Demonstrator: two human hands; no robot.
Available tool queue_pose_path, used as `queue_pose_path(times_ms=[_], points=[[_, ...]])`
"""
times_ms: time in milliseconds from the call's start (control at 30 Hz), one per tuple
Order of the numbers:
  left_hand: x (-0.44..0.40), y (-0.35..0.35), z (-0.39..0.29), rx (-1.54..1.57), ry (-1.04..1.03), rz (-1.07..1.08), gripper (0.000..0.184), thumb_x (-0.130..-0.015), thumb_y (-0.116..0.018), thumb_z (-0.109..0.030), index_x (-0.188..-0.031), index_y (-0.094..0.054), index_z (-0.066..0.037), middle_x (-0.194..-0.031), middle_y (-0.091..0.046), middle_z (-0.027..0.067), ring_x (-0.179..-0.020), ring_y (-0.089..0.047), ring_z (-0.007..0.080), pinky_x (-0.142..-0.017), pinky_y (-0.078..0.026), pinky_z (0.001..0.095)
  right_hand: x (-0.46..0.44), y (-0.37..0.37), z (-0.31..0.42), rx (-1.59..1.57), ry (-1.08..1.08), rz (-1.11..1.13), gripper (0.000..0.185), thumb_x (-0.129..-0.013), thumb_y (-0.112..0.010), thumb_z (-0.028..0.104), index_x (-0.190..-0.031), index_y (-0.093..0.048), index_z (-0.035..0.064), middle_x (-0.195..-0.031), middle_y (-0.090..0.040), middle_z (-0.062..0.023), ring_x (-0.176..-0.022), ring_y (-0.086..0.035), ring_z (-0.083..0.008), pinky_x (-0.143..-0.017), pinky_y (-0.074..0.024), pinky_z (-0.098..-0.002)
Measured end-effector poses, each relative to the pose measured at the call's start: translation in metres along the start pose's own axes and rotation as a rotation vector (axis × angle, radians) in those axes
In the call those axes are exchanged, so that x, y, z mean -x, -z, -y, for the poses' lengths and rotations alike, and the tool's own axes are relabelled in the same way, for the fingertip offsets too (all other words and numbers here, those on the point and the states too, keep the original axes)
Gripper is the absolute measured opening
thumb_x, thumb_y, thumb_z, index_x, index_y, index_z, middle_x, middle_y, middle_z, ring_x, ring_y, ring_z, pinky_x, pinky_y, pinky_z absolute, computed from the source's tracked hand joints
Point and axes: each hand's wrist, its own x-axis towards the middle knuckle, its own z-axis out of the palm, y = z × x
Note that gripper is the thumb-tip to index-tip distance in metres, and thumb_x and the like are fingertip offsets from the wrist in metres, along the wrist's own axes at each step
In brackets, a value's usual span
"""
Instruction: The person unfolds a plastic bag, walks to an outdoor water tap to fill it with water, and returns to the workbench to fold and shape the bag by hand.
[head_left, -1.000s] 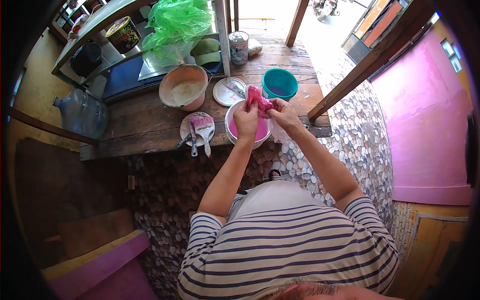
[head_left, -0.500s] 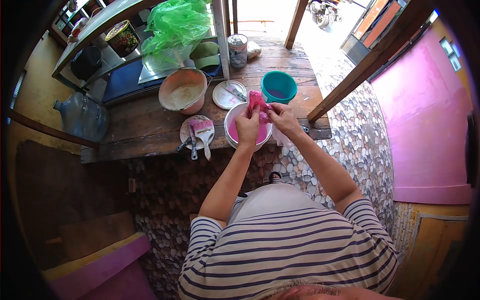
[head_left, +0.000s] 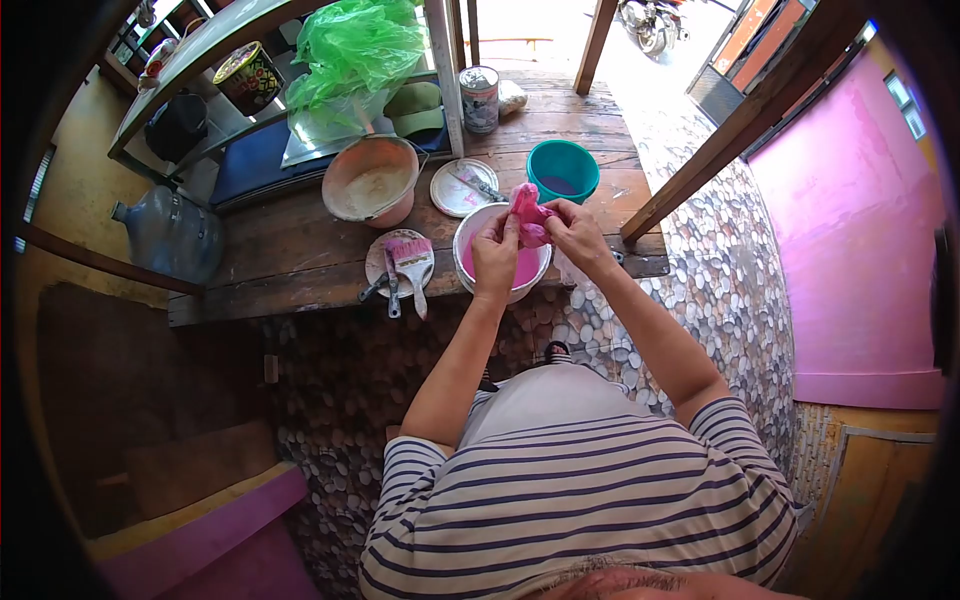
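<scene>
Both hands pinch a crumpled, pink-smeared plastic bag [head_left: 528, 203] above a white bucket of pink paint [head_left: 525, 267]. My left hand [head_left: 495, 252] is closed on the bag's left side, over the bucket's rim. From the right, my right hand [head_left: 580, 238] grips the bag with its fingertips, and clear plastic hangs below that hand. A wide paintbrush [head_left: 412, 265] with pink bristles and a second dark-handled tool [head_left: 391, 282] rest on a round lid left of the bucket. Behind the hands stands a teal bucket [head_left: 562, 172].
On the wooden table [head_left: 290, 250] are a peach bucket [head_left: 372, 180], a white lid [head_left: 450, 197] with a scraper-like tool and a paint can [head_left: 480, 100]. A wooden post [head_left: 720, 150] slants along the right. A water jug [head_left: 172, 232] stands left; a green bag [head_left: 355, 50] sits behind.
The hands and the pink bag stay over the paint bucket, with the bag's shape slightly changed between the fingers. The whole view has shifted slightly.
</scene>
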Motion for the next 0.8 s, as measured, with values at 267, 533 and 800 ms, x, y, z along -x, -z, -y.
queue_pose_path(times_ms=[267,533,800], points=[[-0.001,0.001,0.016,-0.084,-0.057,-0.086,0.016,-0.098,-0.058,-0.01,-0.104,-0.06,0.005,-0.089,-0.069,0.0087,-0.077,-0.067,0.0126,-0.069,-0.057,0.0263,0.009,-0.012,0.021,0.146,0.053,-0.057,0.045,-0.086,-0.075,0.034,-0.109,-0.062,-0.0029,-0.091,-0.07,-0.0121,-0.084,-0.067,-0.0163,-0.077,-0.0533,-0.0313],[0.009,-0.017,-0.01,0.15,-0.069,-0.122,0.023,-0.096,-0.062,-0.012,-0.113,-0.059,0.003,-0.093,-0.07,0.0108,-0.08,-0.068,0.0135,-0.067,-0.058,0.0264,0.001,-0.009,0.011,-0.116,-0.025,0.002,0.021,-0.086,-0.066,0.012,-0.103,-0.062,-0.0009,-0.087,-0.069,-0.0079,-0.079,-0.064,-0.011,-0.072,-0.0531,-0.0287],[0.002,-0.006,-0.001,0.067,0.038,-0.142,0.021,-0.095,-0.065,-0.014,-0.11,-0.063,0.001,-0.093,-0.069,0.0078,-0.079,-0.066,0.0112,-0.068,-0.055,0.0239,0.004,-0.011,0.019,-0.025,0.019,-0.014,0.025,-0.084,-0.071,0.016,-0.1,-0.062,-0.0016,-0.084,-0.066,-0.0049,-0.079,-0.062,-0.0107,-0.073,-0.0519,-0.0264]])
